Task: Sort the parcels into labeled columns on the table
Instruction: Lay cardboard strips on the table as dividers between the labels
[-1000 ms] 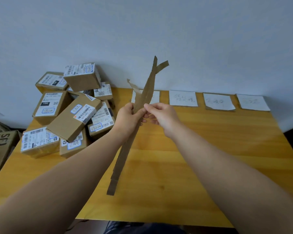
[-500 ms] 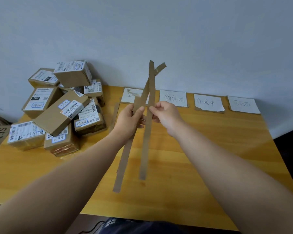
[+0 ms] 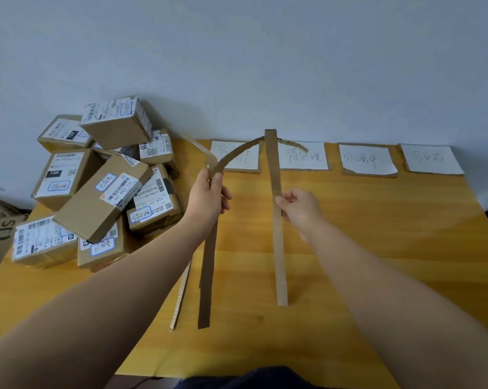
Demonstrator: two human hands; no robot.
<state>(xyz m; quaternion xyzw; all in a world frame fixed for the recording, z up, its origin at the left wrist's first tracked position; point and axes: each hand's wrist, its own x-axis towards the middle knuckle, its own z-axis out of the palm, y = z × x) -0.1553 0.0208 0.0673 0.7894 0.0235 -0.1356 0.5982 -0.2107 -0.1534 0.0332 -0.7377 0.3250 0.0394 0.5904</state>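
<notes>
This looks like a plain room turned into a makeshift parcel-sorting spot, not a proper warehouse or shop. A yellow wooden tabletop stands pushed against a bare, pale wall. Cardboard parcels with printed shipping labels and barcodes lie heaped at its far left corner. Four handwritten paper labels sit in a row along the back edge. A brown carton printed with courier lettering stands off the left side, lower than the tabletop.

The long cardboard strips are plain brown. Brown cardboard parcels carry white barcoded stickers. The wooden table is grainy honey-yellow.
</notes>
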